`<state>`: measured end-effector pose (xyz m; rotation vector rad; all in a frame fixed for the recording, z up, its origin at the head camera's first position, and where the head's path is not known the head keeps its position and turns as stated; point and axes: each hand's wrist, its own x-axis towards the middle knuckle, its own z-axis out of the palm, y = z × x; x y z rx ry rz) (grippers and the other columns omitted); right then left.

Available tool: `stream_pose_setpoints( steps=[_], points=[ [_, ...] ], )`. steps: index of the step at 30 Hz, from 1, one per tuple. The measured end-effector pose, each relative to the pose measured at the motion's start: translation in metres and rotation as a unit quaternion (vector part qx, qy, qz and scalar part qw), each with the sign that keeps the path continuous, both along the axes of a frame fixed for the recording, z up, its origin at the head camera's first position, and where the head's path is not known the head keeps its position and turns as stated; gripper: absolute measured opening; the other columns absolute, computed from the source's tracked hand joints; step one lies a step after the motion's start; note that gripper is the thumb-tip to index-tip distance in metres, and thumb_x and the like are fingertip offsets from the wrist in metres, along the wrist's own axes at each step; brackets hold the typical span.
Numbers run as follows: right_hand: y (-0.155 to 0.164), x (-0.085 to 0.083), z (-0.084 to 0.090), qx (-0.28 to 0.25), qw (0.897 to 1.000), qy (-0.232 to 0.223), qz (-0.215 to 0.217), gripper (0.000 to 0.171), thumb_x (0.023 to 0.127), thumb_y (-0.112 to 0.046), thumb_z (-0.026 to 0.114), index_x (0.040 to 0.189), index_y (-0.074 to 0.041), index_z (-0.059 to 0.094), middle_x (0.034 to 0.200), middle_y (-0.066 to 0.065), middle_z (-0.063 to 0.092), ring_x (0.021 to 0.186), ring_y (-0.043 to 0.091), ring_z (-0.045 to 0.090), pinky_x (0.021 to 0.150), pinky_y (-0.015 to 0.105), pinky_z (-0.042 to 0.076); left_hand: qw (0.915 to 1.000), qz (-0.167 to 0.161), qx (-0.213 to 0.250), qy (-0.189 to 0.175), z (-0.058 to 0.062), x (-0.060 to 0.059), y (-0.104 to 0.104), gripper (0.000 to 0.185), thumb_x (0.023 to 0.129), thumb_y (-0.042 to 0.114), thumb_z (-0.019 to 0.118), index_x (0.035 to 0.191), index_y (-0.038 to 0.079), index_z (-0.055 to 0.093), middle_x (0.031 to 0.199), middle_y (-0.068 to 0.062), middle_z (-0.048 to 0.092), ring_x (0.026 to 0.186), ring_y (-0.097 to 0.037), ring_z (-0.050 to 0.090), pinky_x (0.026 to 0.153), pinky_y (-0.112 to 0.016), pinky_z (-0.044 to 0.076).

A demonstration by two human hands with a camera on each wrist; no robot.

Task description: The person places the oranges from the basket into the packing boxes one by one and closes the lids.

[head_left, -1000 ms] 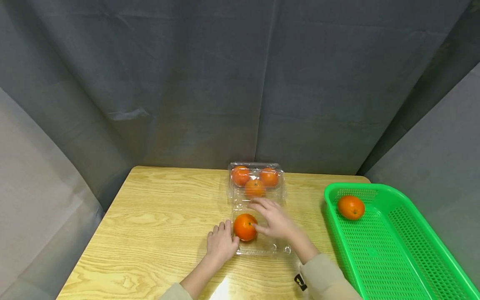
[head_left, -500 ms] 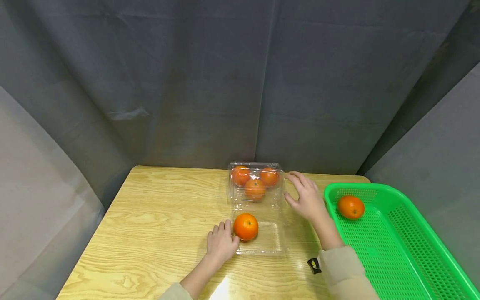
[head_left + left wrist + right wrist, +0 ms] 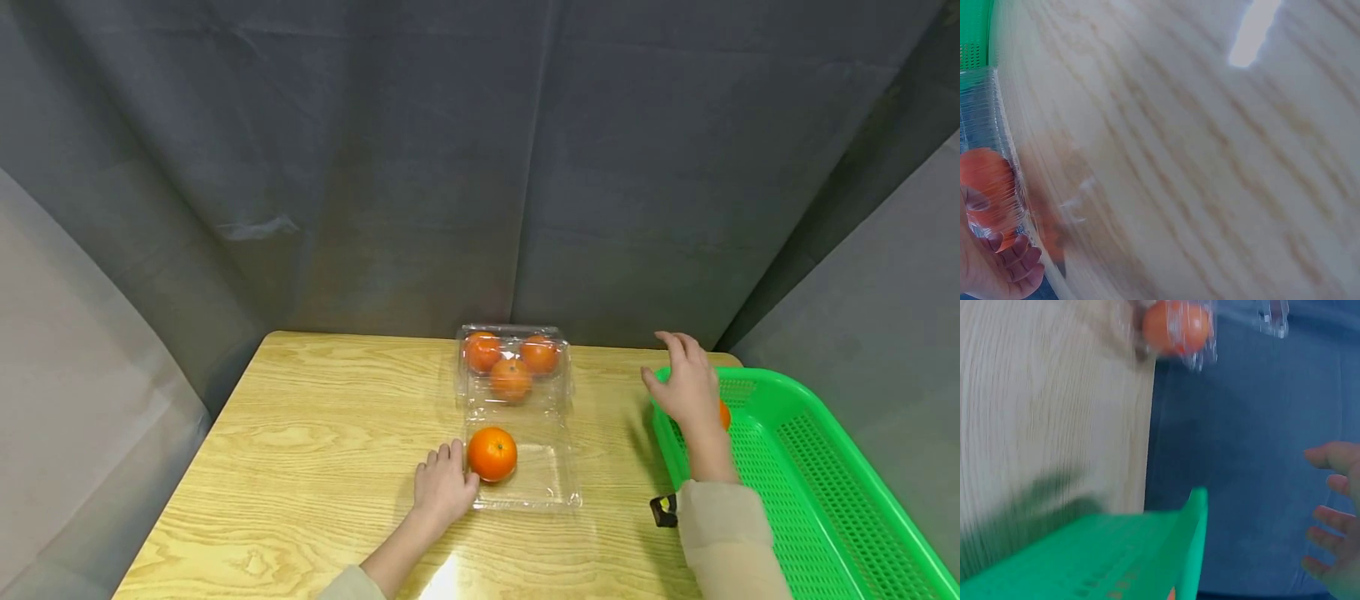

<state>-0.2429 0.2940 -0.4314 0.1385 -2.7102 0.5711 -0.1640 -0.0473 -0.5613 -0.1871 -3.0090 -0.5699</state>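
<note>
A clear plastic clamshell box (image 3: 542, 487) lies unfolded on the table. One orange (image 3: 492, 454) sits at the left of its near half, while three more oranges (image 3: 511, 380) show through the plastic of the far half. My left hand (image 3: 444, 483) rests at the near half's left edge, beside that orange, fingers extended. My right hand (image 3: 688, 388) is over the left rim of the green basket (image 3: 757, 500), fingers spread and holding nothing. Behind it, an orange (image 3: 725, 415) in the basket is mostly hidden by the hand and wrist.
The wooden table (image 3: 315, 450) ends at a grey curtain (image 3: 390, 208) along the back. The basket's raised rim stands at the table's right side. A small black object with a yellow mark (image 3: 664, 510) shows by the right sleeve.
My right hand has moved from beside the orange in the near half, past the box's right side, to the basket. The left hand has stayed in place.
</note>
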Motion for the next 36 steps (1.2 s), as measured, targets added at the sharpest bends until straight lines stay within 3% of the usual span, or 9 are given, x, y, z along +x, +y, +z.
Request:
stream_pose_setpoints(
  steps=[13, 23, 31, 36],
  points=[
    [0.058, 0.003, -0.021, -0.018, 0.993, -0.101, -0.052, 0.063, 0.084, -0.019, 0.059, 0.135, 0.002, 0.03, 0.132, 0.037, 0.024, 0.113, 0.056, 0.027, 0.085, 0.066, 0.023, 1.0, 0.002, -0.004, 0.002, 0.002, 0.002, 0.001, 0.035, 0.078, 0.032, 0.052, 0.103, 0.009, 0.047, 0.083, -0.006, 0.05, 0.072, -0.02, 0.044, 0.061, -0.034, 0.038],
    [0.085, -0.001, -0.031, -0.024, 0.971, -0.235, -0.04, 0.074, 0.086, -0.033, 0.056, 0.14, 0.003, 0.018, 0.13, 0.044, 0.015, 0.114, 0.061, 0.018, 0.083, 0.068, 0.025, 1.0, 0.002, 0.001, -0.004, 0.001, 0.001, 0.001, 0.034, 0.077, 0.031, 0.052, 0.103, 0.009, 0.047, 0.084, -0.006, 0.05, 0.073, -0.021, 0.045, 0.062, -0.036, 0.038],
    [0.096, -0.009, -0.041, -0.027, 0.955, -0.293, -0.027, 0.069, 0.085, -0.022, 0.057, 0.135, 0.007, 0.02, 0.127, 0.048, 0.011, 0.11, 0.066, 0.018, 0.081, 0.067, 0.03, 1.0, 0.001, 0.002, 0.006, 0.0, 0.001, 0.001, 0.033, 0.076, 0.031, 0.052, 0.101, 0.009, 0.047, 0.082, -0.005, 0.049, 0.07, -0.02, 0.043, 0.06, -0.035, 0.037],
    [0.097, -0.012, -0.045, -0.027, 0.952, -0.306, -0.021, 0.07, 0.082, -0.02, 0.06, 0.133, 0.009, 0.022, 0.123, 0.049, 0.015, 0.106, 0.064, 0.025, 0.079, 0.064, 0.034, 1.0, 0.001, 0.004, 0.005, 0.0, 0.0, 0.001, 0.032, 0.077, 0.03, 0.052, 0.1, 0.009, 0.047, 0.081, -0.005, 0.049, 0.07, -0.02, 0.043, 0.06, -0.035, 0.036]
  ],
)
